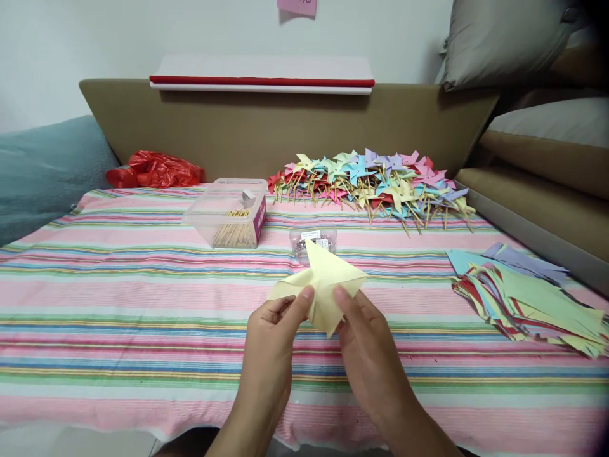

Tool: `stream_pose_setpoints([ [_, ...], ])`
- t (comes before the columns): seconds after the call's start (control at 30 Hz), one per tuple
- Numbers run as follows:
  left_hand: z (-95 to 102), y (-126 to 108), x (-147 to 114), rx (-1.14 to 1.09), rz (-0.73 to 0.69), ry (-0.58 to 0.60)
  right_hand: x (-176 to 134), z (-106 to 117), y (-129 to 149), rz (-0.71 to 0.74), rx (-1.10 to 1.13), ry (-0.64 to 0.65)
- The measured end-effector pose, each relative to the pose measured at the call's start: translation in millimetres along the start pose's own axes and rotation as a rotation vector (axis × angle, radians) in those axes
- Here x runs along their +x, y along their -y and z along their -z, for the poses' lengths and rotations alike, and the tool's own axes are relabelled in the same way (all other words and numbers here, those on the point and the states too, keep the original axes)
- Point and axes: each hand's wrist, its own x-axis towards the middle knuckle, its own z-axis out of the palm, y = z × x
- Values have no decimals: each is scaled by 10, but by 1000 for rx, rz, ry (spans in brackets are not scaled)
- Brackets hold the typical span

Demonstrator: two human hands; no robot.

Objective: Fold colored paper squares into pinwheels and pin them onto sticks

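Between my two hands is a pale yellow paper pinwheel (328,276), its blades folded toward the middle and no stick visible on it. My left hand (280,317) pinches its left side, thumb on the front near the centre. On the other side my right hand (359,324) grips the lower right blade, thumb on top. The fingers behind the paper are partly hidden. Just beyond the pinwheel sits a small clear container (299,244) of small dark pieces with a white label, partly covered by the paper's upper tip.
A clear plastic box (223,219) of wooden sticks stands left of centre. Finished colourful pinwheels (371,181) lie piled at the back right. Cut paper sheets (533,298) are stacked at the right. A red plastic bag (162,170) rests back left on the striped cloth (143,304).
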Motion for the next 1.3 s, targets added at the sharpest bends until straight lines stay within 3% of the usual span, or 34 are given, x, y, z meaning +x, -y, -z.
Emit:
stream_pose_setpoints([
  [0.1,43,-39,31,-58,21,-34,22,93,39,202,-158,-26],
  [0.2,79,-73,45,-85,33,-39,60,225,102,574,-553,-29],
  [0.3,101,-90,48,-108,30,-42,103,337,174,951,-1018,99],
  [0.4,104,-100,52,-117,34,-46,127,395,211,1075,-1251,224],
  [0.67,89,-117,43,-31,-16,-57,105,361,226,1020,-1213,262],
  [1.03,58,-127,-22,251,-74,-24,116,364,264,473,-822,62],
  [1.2,65,-112,-18,245,-56,-5,120,364,256,353,-697,80],
  [1.3,66,-103,-12,236,-55,7,104,338,243,352,-712,101],
])
